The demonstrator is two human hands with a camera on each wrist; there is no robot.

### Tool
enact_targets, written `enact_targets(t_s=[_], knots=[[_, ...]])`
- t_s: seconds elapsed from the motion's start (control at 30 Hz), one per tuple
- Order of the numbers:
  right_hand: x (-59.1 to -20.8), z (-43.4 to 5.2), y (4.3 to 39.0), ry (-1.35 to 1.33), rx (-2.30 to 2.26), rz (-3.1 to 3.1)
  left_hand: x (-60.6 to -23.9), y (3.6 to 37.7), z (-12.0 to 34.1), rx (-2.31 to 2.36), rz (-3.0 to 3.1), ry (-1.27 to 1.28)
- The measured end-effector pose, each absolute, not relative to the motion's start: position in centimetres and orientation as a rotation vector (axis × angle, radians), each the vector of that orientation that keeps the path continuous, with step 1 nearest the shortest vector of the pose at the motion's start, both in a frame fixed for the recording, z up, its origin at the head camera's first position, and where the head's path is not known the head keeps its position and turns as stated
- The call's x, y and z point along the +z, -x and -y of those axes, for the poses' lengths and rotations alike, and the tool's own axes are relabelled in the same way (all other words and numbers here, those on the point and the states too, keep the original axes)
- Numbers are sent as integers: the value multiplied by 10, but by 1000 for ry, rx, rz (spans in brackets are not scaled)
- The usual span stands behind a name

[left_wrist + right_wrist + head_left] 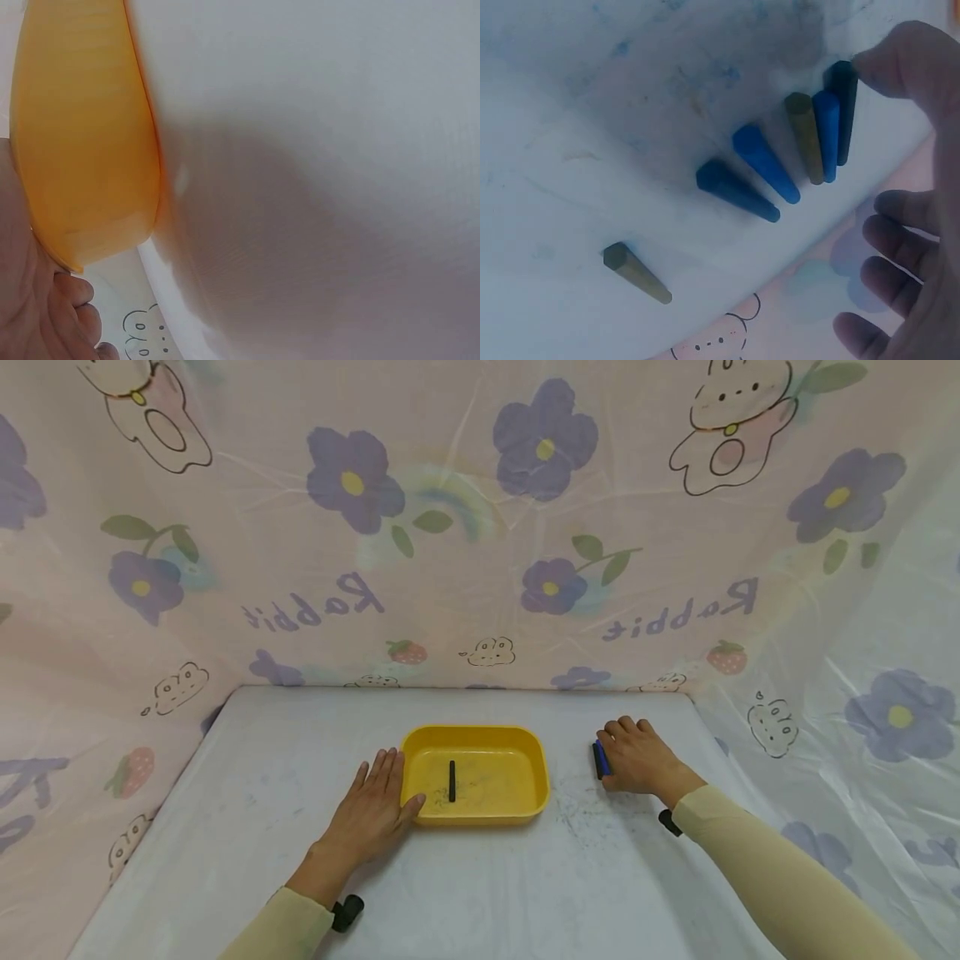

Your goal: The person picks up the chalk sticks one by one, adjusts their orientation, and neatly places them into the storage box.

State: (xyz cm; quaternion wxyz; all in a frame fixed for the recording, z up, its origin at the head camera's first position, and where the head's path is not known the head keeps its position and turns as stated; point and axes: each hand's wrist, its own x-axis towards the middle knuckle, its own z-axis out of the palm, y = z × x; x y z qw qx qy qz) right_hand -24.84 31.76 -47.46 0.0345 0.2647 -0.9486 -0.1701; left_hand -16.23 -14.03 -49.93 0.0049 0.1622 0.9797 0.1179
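Pink cloth printed with rabbits and flowers rises behind a white table. On the table sits a yellow tray, with my left hand laid along its left side, fingers straight and gripping nothing, thumb over the near corner of the rim. My right hand is off the tray's right side, apart from it, over a row of crayons; thumb and loosely bent fingers stand well spread, with nothing between them in hold. One black crayon lies inside the tray, left of the middle, pointing away from me. By my right hand, much the nearer one, a dark crayon lies closest to the thumb, then a blue crayon and an olive crayon, with a second blue crayon and a dark blue crayon fanned beyond, and a lone olive crayon set apart. What counts, as I judge it, is the dark crayon's long axis: it runs from my thumb toward my fingertips, which show just past its far end, so my grip spans its length, not its width. Whether the thumb touches it I cannot tell.
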Motion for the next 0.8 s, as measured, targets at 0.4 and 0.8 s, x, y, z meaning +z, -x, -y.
enact_targets(t_s=[0.4, 0.8], knots=[[-481, -317, 254, -808, -519, 2970, -501, 163, 141, 375, -3056, -494], [-486, -314, 260, -802, -519, 3000, -506, 164, 142, 357, -3089, -509]])
